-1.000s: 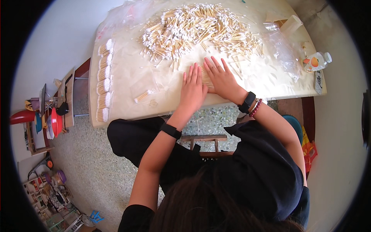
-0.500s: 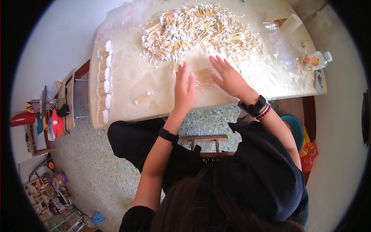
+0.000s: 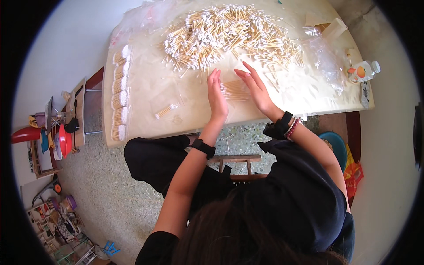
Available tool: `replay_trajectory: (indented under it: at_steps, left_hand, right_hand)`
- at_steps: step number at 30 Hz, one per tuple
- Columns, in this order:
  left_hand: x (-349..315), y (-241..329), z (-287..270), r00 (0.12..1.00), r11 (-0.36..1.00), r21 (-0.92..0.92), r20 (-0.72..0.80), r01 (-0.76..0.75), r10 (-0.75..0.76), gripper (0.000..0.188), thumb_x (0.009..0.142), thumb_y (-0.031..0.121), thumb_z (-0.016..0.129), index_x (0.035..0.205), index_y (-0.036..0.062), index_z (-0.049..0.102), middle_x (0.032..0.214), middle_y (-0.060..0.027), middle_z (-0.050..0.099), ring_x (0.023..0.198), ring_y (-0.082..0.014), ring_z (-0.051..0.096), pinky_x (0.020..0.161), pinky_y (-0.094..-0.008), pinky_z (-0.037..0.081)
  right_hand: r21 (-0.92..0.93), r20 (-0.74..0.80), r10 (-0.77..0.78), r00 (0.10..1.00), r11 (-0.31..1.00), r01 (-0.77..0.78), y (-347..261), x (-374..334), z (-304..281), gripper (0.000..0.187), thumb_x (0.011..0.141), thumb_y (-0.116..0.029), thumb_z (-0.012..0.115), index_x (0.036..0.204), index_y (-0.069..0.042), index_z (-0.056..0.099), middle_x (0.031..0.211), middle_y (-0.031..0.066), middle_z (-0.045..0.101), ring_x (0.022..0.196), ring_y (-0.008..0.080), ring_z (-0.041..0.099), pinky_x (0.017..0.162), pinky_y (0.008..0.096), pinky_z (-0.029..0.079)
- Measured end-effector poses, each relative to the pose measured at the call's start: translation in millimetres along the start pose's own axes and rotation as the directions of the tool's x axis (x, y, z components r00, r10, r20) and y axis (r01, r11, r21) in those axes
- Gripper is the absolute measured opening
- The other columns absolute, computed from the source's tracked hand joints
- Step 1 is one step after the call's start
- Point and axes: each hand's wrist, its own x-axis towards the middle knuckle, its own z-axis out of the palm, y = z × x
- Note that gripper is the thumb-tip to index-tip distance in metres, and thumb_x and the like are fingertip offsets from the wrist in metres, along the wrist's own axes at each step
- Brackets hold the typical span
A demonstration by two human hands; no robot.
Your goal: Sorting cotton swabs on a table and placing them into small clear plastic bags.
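A layer of cotton swabs (image 3: pixel 235 90) lies side by side on the table between my two hands. My left hand (image 3: pixel 217 97) stands on edge at the left ends of these swabs, its fingers stretched out. At their right ends is my right hand (image 3: pixel 259 90), palm turned inward and fingers extended. Neither hand is closed round anything. Just beyond my fingertips spreads a large loose heap of cotton swabs (image 3: pixel 229 35). Off to the left lies a small bunch of swabs (image 3: pixel 165 111).
Several packed bundles of swabs (image 3: pixel 119 100) form a row along the table's left edge. Crumpled clear plastic (image 3: pixel 324 57) and a white bottle (image 3: pixel 364 71) are at the right. A wooden stool (image 3: pixel 240 158) stands below the table's front edge. A teal basin (image 3: pixel 333 148) is on the floor.
My hands have drawn closer together around the layer of swabs. The left hand has shifted right, and the right hand has moved slightly left with its fingers closer together.
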Motion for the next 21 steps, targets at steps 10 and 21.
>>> replay_trajectory:
  at_steps: [10, 21]
  left_hand:
    - [-14.2, 16.0, 12.9, 0.997, 0.999, 0.052, 0.077, -0.016, 0.012, 0.052, 0.100, 0.037, 0.025, 0.136, 0.0009, 0.030, 0.139, -0.0184, 0.036, 0.134, -0.0239, 0.028, 0.113, -0.0361, 0.017]
    - [-27.1, 15.2, 29.7, 0.991, 0.981, 0.172, -0.083, -0.088, 0.104, 0.052, 0.099, 0.037, 0.024, 0.136, 0.0009, 0.031, 0.138, -0.0163, 0.037, 0.132, -0.0235, 0.031, 0.111, -0.0361, 0.018]
  right_hand:
    - [-0.113, -0.168, -0.042, 0.985, 0.993, 0.023, -3.4, -25.4, 11.3, 0.047, 0.099, -0.021, 0.035, 0.141, -0.002, 0.024, 0.133, 0.0208, 0.044, 0.128, 0.0253, 0.039, 0.106, 0.0339, 0.029]
    - [-0.103, -0.176, -0.140, 0.974, 0.987, 0.123, 4.3, -15.7, 27.4, 0.045, 0.098, -0.016, 0.036, 0.140, -0.002, 0.025, 0.136, 0.0220, 0.038, 0.129, 0.0291, 0.037, 0.107, 0.0367, 0.027]
